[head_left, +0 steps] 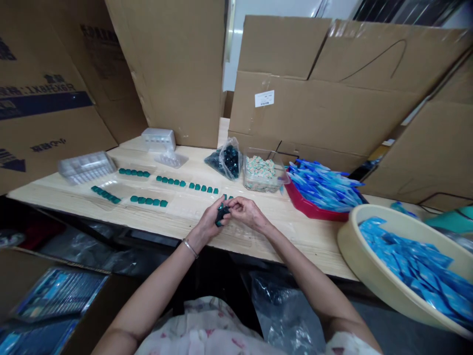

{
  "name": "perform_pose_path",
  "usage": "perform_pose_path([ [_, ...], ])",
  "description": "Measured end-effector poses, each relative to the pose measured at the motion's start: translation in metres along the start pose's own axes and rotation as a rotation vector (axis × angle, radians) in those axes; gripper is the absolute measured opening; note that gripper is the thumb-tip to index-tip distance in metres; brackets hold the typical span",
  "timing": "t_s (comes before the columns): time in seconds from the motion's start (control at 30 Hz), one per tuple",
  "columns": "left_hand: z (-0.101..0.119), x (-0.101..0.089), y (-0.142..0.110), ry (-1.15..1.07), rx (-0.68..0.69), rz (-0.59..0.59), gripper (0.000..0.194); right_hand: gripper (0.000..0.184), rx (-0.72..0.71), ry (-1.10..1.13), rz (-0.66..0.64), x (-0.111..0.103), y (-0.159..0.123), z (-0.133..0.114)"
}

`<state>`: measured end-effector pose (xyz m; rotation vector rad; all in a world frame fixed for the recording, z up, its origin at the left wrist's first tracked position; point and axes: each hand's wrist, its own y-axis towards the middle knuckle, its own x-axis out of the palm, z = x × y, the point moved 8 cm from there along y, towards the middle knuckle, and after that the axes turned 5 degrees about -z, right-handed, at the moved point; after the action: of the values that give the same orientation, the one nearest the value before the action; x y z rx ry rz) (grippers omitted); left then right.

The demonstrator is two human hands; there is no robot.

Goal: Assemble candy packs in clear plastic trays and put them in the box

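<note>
Flattened cardboard boxes (325,118) ring a seemingly wooden workbench (295,236) beneath the hands (247,212)

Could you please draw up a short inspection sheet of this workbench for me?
surface: light wooden table, in good condition where visible.
job's things: dark teal pieces held between both hands; rows of similar teal pieces on the table; more in a clear plastic bag.
grips: left hand, wearing a metal bangle, and right hand both on the dark teal pieces.
clutter: clear plastic trays; clear box of small packets; red tray heaped with blue items.
cables: thin dark cable at far right.
surroundings: cardboard sheets stand behind and beside the table; beige basin of blue packets at right; plastic bag below.
</note>
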<state>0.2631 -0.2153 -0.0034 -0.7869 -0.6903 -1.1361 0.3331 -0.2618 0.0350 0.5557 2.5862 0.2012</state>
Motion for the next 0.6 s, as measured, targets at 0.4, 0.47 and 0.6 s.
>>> perform_pose_path([
  [0.4,0.025,0.004,-0.010,0.758,0.333,0.197,0.040,0.026,0.153,0.265,0.234,-0.031,-0.009,0.012],
  [0.47,0.027,0.004,-0.009,0.813,0.351,0.219,0.041,0.026,0.140,0.245,0.249,-0.031,-0.010,0.011],
  [0.6,0.026,-0.002,-0.005,0.772,0.340,0.247,0.036,0.028,0.158,0.339,0.252,-0.030,-0.013,0.009],
])
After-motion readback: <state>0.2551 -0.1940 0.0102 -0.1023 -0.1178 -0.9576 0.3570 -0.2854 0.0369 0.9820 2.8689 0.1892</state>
